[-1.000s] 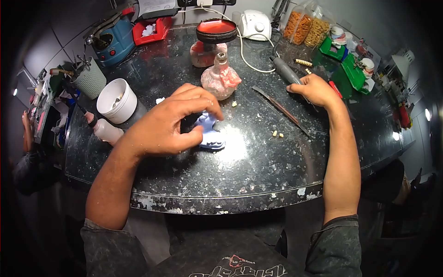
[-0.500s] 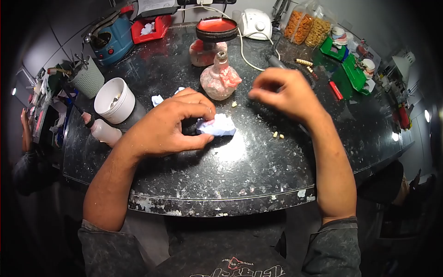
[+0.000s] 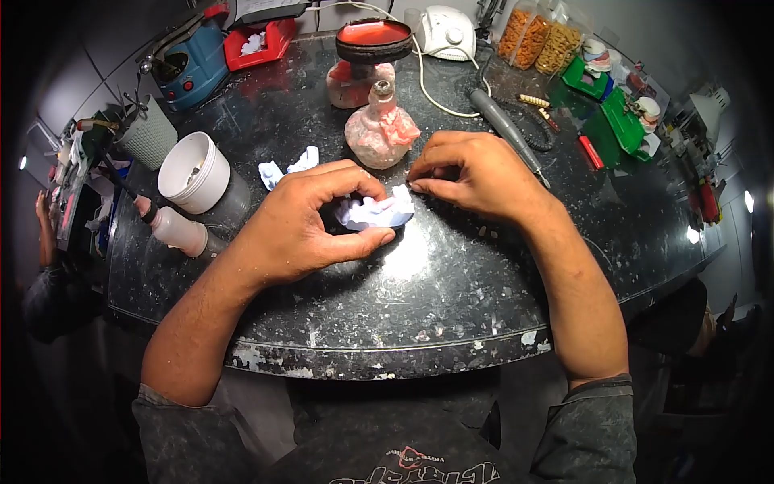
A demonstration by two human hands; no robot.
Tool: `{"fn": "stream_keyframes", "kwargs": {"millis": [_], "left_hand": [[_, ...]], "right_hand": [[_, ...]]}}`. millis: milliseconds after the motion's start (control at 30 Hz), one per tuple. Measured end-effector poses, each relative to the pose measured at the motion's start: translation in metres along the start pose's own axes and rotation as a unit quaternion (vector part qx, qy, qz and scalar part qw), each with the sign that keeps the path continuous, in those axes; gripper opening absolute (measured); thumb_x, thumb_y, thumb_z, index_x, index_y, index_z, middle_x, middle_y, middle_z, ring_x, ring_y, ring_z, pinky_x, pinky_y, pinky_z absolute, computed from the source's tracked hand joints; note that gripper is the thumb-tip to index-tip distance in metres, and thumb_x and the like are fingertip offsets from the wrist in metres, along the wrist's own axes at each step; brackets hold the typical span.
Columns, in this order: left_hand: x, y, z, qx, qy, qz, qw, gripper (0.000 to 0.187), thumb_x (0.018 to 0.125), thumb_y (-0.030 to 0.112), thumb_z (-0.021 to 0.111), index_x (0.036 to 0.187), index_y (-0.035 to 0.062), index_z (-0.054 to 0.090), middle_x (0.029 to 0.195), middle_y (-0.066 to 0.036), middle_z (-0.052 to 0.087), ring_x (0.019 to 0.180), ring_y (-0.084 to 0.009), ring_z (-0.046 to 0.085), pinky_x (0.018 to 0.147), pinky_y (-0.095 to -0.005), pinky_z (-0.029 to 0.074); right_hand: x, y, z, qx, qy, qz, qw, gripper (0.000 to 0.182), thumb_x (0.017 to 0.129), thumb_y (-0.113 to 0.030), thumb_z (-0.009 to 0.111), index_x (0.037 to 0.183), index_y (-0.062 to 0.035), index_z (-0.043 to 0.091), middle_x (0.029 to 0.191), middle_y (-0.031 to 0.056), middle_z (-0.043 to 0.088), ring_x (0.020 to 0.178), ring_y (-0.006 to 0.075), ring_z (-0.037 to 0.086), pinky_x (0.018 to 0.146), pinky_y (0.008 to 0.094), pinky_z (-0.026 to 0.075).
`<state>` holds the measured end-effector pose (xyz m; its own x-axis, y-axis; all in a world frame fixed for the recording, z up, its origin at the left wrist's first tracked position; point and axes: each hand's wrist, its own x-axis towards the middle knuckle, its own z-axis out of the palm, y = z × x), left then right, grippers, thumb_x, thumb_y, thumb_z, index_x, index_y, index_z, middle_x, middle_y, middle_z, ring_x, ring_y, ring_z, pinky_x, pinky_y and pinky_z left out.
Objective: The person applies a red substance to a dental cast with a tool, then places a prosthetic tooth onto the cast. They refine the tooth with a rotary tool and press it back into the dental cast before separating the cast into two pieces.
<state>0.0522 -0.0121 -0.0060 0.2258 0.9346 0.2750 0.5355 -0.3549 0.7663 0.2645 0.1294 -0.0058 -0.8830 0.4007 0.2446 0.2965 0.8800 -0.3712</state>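
Observation:
My left hand (image 3: 326, 214) is wrapped round a pale blue-white moulded piece (image 3: 385, 211), thumb below and fingers above it, over the black bench (image 3: 322, 323). Close to the piece's right end is my right hand (image 3: 472, 173), its fingertips pinched together; whatever they hold, if anything, is too small to make out. Behind the hands stands a round glass burner (image 3: 380, 133) smeared with pink. Two more pale pieces (image 3: 302, 159) lie behind my left hand. Small tooth-like bits (image 3: 493, 234) lie in the shadow below my right hand.
White tubs (image 3: 193, 173), a squeeze bottle (image 3: 179, 231) and a textured cup (image 3: 148, 133) stand left. A dish of red wax (image 3: 374, 40) is at the back. A grey handpiece (image 3: 506, 125), red stick (image 3: 591, 152) and green boxes (image 3: 622, 121) lie right. A co-worker's arm (image 3: 46, 230) shows far left.
My right hand has moved left, close to the pale piece, and its fingertips have come together. My left hand has shifted slightly right, still holding the piece. The view has shifted slightly.

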Motion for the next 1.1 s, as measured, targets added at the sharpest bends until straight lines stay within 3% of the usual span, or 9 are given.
{"fn": "stream_keyframes", "kwargs": {"millis": [267, 400, 533, 567, 667, 800, 900, 1100], "left_hand": [[0.0, 0.0, 0.0, 0.042, 0.021, 0.033, 0.998, 0.03, 0.07, 0.011, 0.083, 0.093, 0.0013, 0.066, 0.089, -0.005, 0.065, 0.082, -0.0129, 0.06, 0.074, -0.0271, 0.046], [-0.002, 0.004, -0.001, -0.021, 0.007, -0.022, 1.0, 0.03, 0.076, 0.013, 0.077, 0.099, 0.0004, 0.062, 0.092, -0.004, 0.061, 0.086, -0.0107, 0.056, 0.077, -0.0258, 0.043], [-0.005, 0.003, -0.002, -0.088, 0.008, -0.07, 0.994, 0.031, 0.087, 0.022, 0.061, 0.109, 0.0025, 0.051, 0.093, -0.001, 0.048, 0.087, -0.0089, 0.045, 0.079, -0.0246, 0.038], [-0.006, 0.004, -0.003, -0.094, -0.004, -0.072, 0.993, 0.032, 0.089, 0.028, 0.054, 0.11, 0.0042, 0.048, 0.093, -0.001, 0.044, 0.085, -0.0089, 0.041, 0.077, -0.0247, 0.037], [-0.006, 0.005, -0.004, -0.059, 0.009, -0.058, 0.997, 0.032, 0.083, 0.021, 0.06, 0.107, 0.0037, 0.048, 0.093, -0.002, 0.046, 0.086, -0.0089, 0.043, 0.078, -0.024, 0.037], [-0.005, 0.005, 0.004, -0.005, 0.019, -0.019, 1.0, 0.035, 0.076, 0.01, 0.064, 0.106, 0.0034, 0.047, 0.093, -0.002, 0.046, 0.089, -0.0092, 0.045, 0.079, -0.0236, 0.038], [-0.004, 0.001, 0.005, 0.014, 0.033, -0.005, 0.999, 0.035, 0.073, 0.01, 0.068, 0.102, 0.0043, 0.049, 0.091, -0.009, 0.054, 0.084, -0.0172, 0.056, 0.074, -0.0295, 0.045], [-0.003, -0.005, 0.012, 0.006, 0.084, 0.084, 0.993, 0.055, 0.072, 0.007, 0.072, 0.115, 0.0031, 0.038, 0.101, -0.009, 0.047, 0.091, -0.017, 0.054, 0.08, -0.0302, 0.046]], "right_hand": [[-0.001, 0.005, -0.006, 0.034, -0.043, -0.014, 0.998, 0.018, 0.079, -0.02, 0.073, 0.093, -0.0089, 0.072, 0.094, 0.0068, 0.068, 0.088, 0.025, 0.066, 0.077, 0.0378, 0.053], [-0.002, 0.003, -0.007, 0.019, -0.043, -0.028, 0.998, 0.017, 0.079, -0.018, 0.072, 0.092, -0.0071, 0.071, 0.09, 0.008, 0.069, 0.084, 0.0248, 0.067, 0.075, 0.0361, 0.054], [-0.004, -0.001, -0.012, 0.174, 0.044, 0.01, 0.984, 0.014, 0.081, -0.009, 0.07, 0.094, -0.0036, 0.07, 0.081, 0.0068, 0.071, 0.072, 0.0129, 0.067, 0.071, 0.0269, 0.054], [-0.004, -0.005, -0.015, 0.286, 0.044, 0.05, 0.956, 0.012, 0.083, -0.009, 0.072, 0.093, -0.002, 0.07, 0.082, 0.0035, 0.071, 0.074, 0.0075, 0.065, 0.073, 0.0243, 0.053], [-0.004, -0.011, -0.018, 0.478, 0.059, 0.046, 0.875, 0.012, 0.085, -0.004, 0.071, 0.095, 0.0015, 0.071, 0.083, 0.0038, 0.07, 0.077, 0.0075, 0.064, 0.072, 0.0222, 0.052], [-0.003, -0.021, -0.017, 0.475, 0.043, 0.055, 0.877, 0.015, 0.084, -0.003, 0.072, 0.098, 0.0014, 0.072, 0.086, 0.0051, 0.071, 0.077, 0.008, 0.064, 0.072, 0.0219, 0.052], [-0.003, -0.031, -0.017, 0.488, 0.029, 0.064, 0.87, 0.018, 0.083, -0.005, 0.074, 0.1, 0.0004, 0.073, 0.09, 0.0067, 0.072, 0.08, 0.0083, 0.065, 0.074, 0.0211, 0.052], [0.002, -0.035, -0.007, 0.428, 0.034, 0.016, 0.903, 0.017, 0.082, -0.005, 0.074, 0.097, 0.0015, 0.074, 0.091, 0.0081, 0.072, 0.081, 0.0104, 0.066, 0.077, 0.0239, 0.053]]}}
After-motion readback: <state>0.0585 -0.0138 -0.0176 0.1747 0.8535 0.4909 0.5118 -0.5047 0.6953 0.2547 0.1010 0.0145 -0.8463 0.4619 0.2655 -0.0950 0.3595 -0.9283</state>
